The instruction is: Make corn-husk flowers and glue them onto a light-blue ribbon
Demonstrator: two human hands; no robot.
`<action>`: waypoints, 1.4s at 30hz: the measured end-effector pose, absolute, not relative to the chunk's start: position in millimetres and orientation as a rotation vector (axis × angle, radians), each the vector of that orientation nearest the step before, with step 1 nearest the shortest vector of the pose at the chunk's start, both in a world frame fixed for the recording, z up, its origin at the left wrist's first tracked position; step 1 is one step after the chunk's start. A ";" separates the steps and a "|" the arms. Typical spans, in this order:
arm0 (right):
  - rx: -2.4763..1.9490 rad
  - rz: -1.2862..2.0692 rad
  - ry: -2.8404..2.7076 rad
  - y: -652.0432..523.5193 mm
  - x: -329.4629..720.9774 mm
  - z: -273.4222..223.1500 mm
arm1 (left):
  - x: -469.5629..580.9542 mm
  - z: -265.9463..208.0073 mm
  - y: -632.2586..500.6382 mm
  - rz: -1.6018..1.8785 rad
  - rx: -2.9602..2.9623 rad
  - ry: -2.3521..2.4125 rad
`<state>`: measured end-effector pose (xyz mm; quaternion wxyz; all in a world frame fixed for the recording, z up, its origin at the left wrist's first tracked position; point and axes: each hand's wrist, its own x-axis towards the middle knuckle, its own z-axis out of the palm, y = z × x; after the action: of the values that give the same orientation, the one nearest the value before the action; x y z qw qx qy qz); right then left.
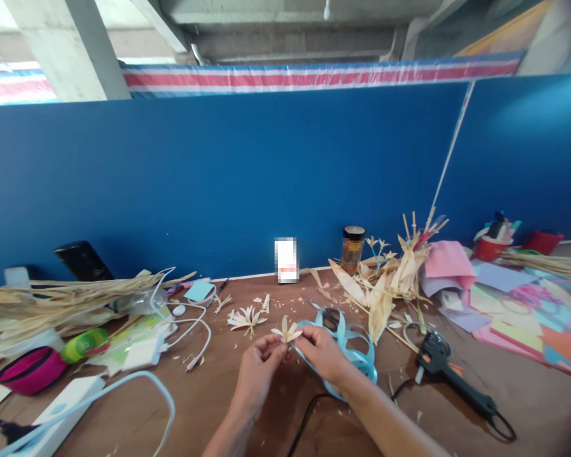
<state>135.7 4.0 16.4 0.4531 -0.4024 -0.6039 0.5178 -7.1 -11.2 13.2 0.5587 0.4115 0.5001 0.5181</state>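
Observation:
A small pale flower of dried husk petals (288, 332) is pinched between my two hands above the brown table. My left hand (261, 368) closes thumb and fingers at its base from the left. From the right, my right hand (321, 351) grips it with thumb and forefinger. Light-blue ribbon (364, 362) lies in loops beside and partly behind my right hand. Dark-handled scissors (331, 317) rest among those loops. More husk flowers (247, 319) lie just beyond my left hand.
A black glue gun (450, 374) lies right, with its cord. Behind it are a husk bundle (390, 285), a jar (353, 249) and coloured paper (514, 311). Left are a power strip (61, 416), white cables, a pink pouch (32, 370) and dried husks (76, 295). A blue partition (219, 178) stands behind.

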 end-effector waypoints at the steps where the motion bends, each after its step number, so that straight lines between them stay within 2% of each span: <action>1: -0.991 1.287 -1.489 3.7 135.6 16.7 | -6.6 14.0 -11.3 1.225 0.955 1.172; 42: -1.122 0.975 -1.645 1.6 133.8 18.5 | -2.9 8.5 -13.4 1.213 0.935 1.158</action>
<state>133.8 1.6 18.5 0.4461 -0.4530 -0.6641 0.3935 -2.9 -13.4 8.5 0.5736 0.3989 0.4941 0.5175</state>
